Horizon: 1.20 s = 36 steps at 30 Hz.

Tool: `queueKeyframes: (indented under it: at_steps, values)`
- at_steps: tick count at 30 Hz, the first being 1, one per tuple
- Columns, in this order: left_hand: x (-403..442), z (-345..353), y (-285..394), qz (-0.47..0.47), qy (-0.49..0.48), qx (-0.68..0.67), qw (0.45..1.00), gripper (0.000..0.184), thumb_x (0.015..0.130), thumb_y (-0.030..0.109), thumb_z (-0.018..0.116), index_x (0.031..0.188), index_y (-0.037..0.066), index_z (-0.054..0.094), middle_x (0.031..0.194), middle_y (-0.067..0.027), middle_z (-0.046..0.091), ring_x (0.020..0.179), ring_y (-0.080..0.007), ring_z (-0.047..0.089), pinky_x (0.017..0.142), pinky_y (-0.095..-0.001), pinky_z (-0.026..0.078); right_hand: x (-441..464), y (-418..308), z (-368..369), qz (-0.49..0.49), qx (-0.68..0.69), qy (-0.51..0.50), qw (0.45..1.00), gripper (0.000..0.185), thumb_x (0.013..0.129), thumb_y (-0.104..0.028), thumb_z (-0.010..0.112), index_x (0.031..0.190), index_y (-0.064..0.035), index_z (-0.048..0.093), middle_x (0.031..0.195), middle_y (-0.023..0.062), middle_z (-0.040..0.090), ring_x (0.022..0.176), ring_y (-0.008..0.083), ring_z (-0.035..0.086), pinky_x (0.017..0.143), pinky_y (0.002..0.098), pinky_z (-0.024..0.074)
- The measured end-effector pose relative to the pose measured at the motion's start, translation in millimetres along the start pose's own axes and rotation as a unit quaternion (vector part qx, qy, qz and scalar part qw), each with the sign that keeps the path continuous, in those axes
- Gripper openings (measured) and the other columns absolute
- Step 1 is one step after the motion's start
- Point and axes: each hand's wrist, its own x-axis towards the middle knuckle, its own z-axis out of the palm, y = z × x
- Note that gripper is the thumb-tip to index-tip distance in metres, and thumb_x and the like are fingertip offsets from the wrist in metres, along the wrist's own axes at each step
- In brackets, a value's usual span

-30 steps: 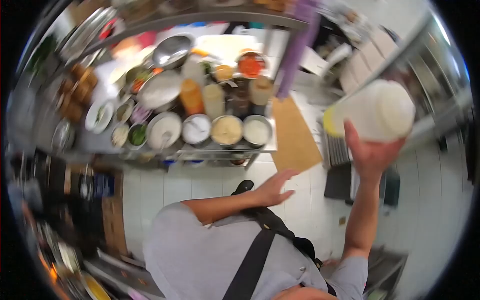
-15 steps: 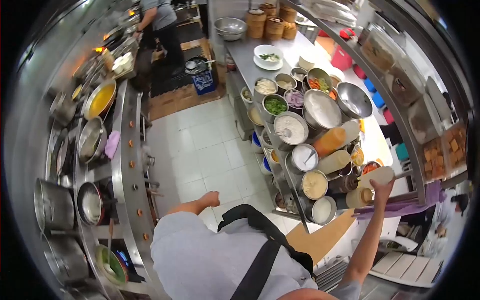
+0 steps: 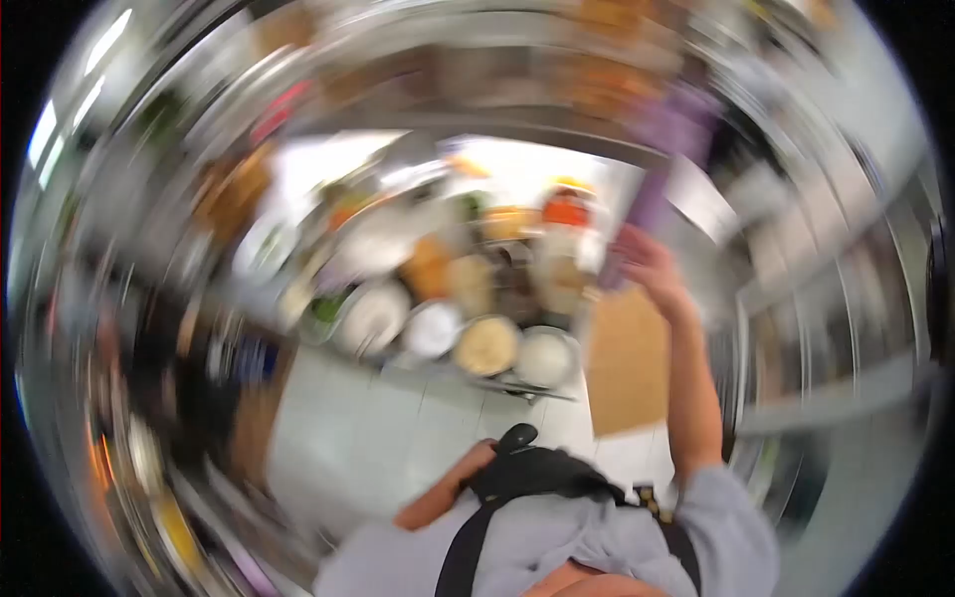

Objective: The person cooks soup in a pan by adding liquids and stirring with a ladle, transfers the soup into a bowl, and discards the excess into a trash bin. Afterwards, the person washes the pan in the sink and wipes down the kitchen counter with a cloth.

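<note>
Motion blur softens the whole head view. My right hand (image 3: 645,263) is at the right end of the counter, over the hanging purple cloth (image 3: 652,204); its fingers look extended and no bottle shows in it. Whether it touches the cloth is unclear. My left hand (image 3: 481,456) is low in front of my body, beside a dark shoe (image 3: 517,436), its fingers too smeared to read. Between the hands stand an orange bottle (image 3: 428,269), a pale bottle (image 3: 470,286), a bowl of pale yellow food (image 3: 486,345) and a bowl of white food (image 3: 544,356).
An overhead shelf (image 3: 497,134) crosses above the counter. A brown board or mat (image 3: 627,363) lies right of the counter's end. More bowls fill the counter's left side. At lower left are blurred pans (image 3: 177,532) and orange flames (image 3: 99,458).
The view has swung back toward the counter. My right hand, on a pale bottle half a second ago, has come away from it. My left hand is now lower, by the shoe.
</note>
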Motion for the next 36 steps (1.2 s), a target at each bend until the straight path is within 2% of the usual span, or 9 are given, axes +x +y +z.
queueKeyframes:
  at_steps: [3, 5, 11, 15, 22, 24, 28, 32, 36]
  values:
    - [48.1, -11.0, 44.9, -0.003, -0.194, 0.201, 0.960, 0.044, 0.074, 0.005, 0.055, 0.117, 0.001, 0.057, 0.110, -0.0202, 0.063, 0.103, -0.0322, 0.060, 0.085, -0.0377, 0.048, -82.5, 90.4, -12.6, 0.008, 0.131, 0.101, 0.986, 0.050, 0.071, 0.005, 0.054, 0.120, -0.0041, 0.056, 0.105, 0.0086, 0.063, 0.097, 0.0184, 0.060, 0.083, 0.0338, 0.0496]
    - [73.5, 1.1, 73.4, 0.051, -0.283, 0.216, 0.933, 0.044, 0.075, 0.005, 0.057, 0.119, 0.001, 0.055, 0.112, -0.0204, 0.062, 0.104, -0.0322, 0.060, 0.086, -0.0374, 0.048, -161.4, 167.9, 11.8, 0.129, -0.096, 0.210, 0.964, 0.052, 0.065, 0.002, 0.049, 0.116, -0.0042, 0.059, 0.101, 0.0153, 0.064, 0.086, 0.0267, 0.062, 0.071, 0.0373, 0.0497]
    - [128.4, 84.2, 137.1, 0.118, -0.523, 0.209, 0.818, 0.048, 0.079, 0.006, 0.060, 0.125, 0.000, 0.050, 0.118, -0.0211, 0.059, 0.107, -0.0320, 0.059, 0.087, -0.0368, 0.048, -392.6, 253.6, 165.9, 0.460, -0.172, 0.168, 0.855, 0.041, 0.069, -0.016, 0.057, 0.109, -0.0071, 0.064, 0.095, 0.0177, 0.066, 0.087, 0.0334, 0.063, 0.074, 0.0428, 0.0493]
    - [77.1, 159.5, 221.7, 0.105, -0.642, 0.326, 0.686, 0.051, 0.086, 0.007, 0.061, 0.132, -0.002, 0.041, 0.117, -0.0204, 0.059, 0.101, -0.0227, 0.061, 0.083, -0.0309, 0.049, -487.7, 224.3, 259.4, 0.344, -0.066, 0.467, 0.812, 0.030, 0.084, -0.022, 0.056, 0.109, -0.0064, 0.064, 0.106, 0.0142, 0.065, 0.101, 0.0301, 0.060, 0.086, 0.0383, 0.0462]
    - [7.6, 309.3, 261.8, -0.017, -0.783, 0.363, 0.505, 0.043, 0.087, 0.009, 0.060, 0.127, 0.000, 0.045, 0.094, -0.0099, 0.066, 0.086, -0.0145, 0.061, 0.074, -0.0277, 0.049, -592.0, 153.1, 227.2, 0.331, 0.123, 0.575, 0.738, 0.035, 0.082, -0.020, 0.064, 0.113, -0.0037, 0.063, 0.100, 0.0112, 0.068, 0.089, 0.0189, 0.066, 0.076, 0.0322, 0.0506]
    - [-18.5, 371.9, 271.8, 0.040, -0.760, 0.428, 0.488, 0.040, 0.087, 0.009, 0.060, 0.124, 0.000, 0.046, 0.093, -0.0097, 0.066, 0.085, -0.0149, 0.061, 0.074, -0.0281, 0.049, -680.3, 142.0, 217.8, 0.119, 0.373, 0.721, 0.572, 0.049, 0.077, -0.010, 0.064, 0.124, -0.0055, 0.051, 0.092, 0.0137, 0.067, 0.072, 0.0196, 0.067, 0.060, 0.0331, 0.0546]
    - [-70.0, 488.0, 308.6, 0.163, -0.704, 0.499, 0.478, 0.035, 0.087, 0.010, 0.059, 0.119, 0.000, 0.048, 0.091, -0.0093, 0.065, 0.084, -0.0158, 0.061, 0.073, -0.0291, 0.048, -879.8, 121.8, 192.8, -0.021, 0.253, 0.950, 0.182, 0.016, 0.081, -0.008, 0.064, 0.095, -0.0031, 0.060, 0.083, 0.0114, 0.066, 0.072, 0.0208, 0.067, 0.061, 0.0355, 0.0558]
    - [-106.8, 577.5, 352.8, 0.243, -0.657, 0.508, 0.501, 0.030, 0.088, 0.010, 0.058, 0.114, 0.000, 0.049, 0.089, -0.0090, 0.064, 0.082, -0.0166, 0.060, 0.072, -0.0300, 0.048, -1066.8, 75.1, 180.5, -0.113, 0.153, 0.982, 0.013, 0.011, 0.083, 0.000, 0.060, 0.094, -0.0006, 0.059, 0.082, 0.0134, 0.066, 0.071, 0.0243, 0.066, 0.065, 0.0351, 0.0566]
    - [-122.0, 635.1, 383.1, 0.277, -0.619, 0.507, 0.532, 0.025, 0.088, 0.011, 0.057, 0.110, 0.000, 0.051, 0.087, -0.0086, 0.064, 0.081, -0.0175, 0.060, 0.071, -0.0310, 0.047, -1212.4, 61.9, 170.4, -0.107, 0.092, 0.989, -0.043, 0.004, 0.076, 0.006, 0.058, 0.078, 0.0046, 0.061, 0.078, 0.0147, 0.064, 0.066, 0.0228, 0.063, 0.055, 0.0299, 0.0537]
